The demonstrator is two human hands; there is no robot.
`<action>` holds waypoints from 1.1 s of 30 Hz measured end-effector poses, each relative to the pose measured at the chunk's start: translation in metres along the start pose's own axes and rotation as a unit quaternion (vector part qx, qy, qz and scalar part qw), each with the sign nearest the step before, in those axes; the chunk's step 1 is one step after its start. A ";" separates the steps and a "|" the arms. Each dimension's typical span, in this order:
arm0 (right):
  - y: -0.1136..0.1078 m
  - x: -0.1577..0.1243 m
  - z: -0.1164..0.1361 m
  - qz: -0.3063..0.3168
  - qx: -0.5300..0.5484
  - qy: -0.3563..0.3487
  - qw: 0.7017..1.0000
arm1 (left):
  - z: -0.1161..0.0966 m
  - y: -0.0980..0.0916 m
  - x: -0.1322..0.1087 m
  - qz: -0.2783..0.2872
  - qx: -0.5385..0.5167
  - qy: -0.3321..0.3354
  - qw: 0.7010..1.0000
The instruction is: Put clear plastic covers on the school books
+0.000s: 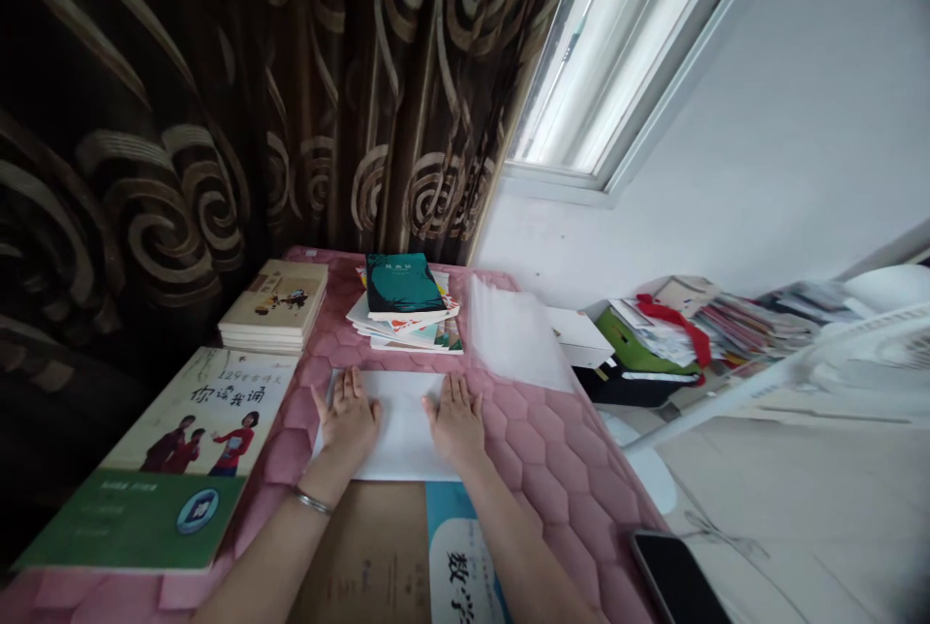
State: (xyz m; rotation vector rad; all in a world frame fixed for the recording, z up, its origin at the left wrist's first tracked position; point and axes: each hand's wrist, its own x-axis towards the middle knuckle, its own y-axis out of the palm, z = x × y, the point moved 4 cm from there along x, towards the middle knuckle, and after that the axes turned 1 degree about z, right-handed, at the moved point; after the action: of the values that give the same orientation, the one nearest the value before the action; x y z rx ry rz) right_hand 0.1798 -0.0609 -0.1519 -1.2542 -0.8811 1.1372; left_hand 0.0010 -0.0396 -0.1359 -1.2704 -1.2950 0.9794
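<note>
Hands: both open and flat, gripping nothing; we see the left hand (349,419) and right hand (456,421) palm-down near opposite ends of the sheet.
White sheet: the white sheet (403,425) lies under both palms; uneven pressure could wrinkle or skew it, we reckon.
Near edge: it meets a brown cover (370,546) and a blue maths cover (459,566); we can't tell if it overlaps them.
Pink padding: the pink surface (538,469) looks soft and seamed, so pressing hard might crease the sheet.
Teal-topped stack: we'd watch this uneven stack (403,285) beyond the fingertips; a forward shove could topple it.
Phone: the phone (679,580) sits by the right edge; an elbow might knock it.
</note>
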 end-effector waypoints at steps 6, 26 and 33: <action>-0.005 -0.003 0.003 -0.001 -0.015 0.000 1.000 | 0.016 -0.008 0.002 -0.002 0.031 -0.039 0.999; -0.020 -0.005 0.122 -0.040 0.021 -0.168 0.985 | 0.046 -0.012 -0.057 -0.009 0.021 -0.034 0.999; -0.013 0.052 0.169 -0.011 0.018 -0.137 0.990 | 0.047 -0.013 -0.057 0.015 0.015 -0.031 0.999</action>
State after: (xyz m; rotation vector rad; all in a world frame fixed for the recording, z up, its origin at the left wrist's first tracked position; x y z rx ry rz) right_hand 0.0324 0.0328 -0.1199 -1.0716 -1.0695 1.3222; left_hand -0.0524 -0.0927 -0.1368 -1.2485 -1.3079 1.0628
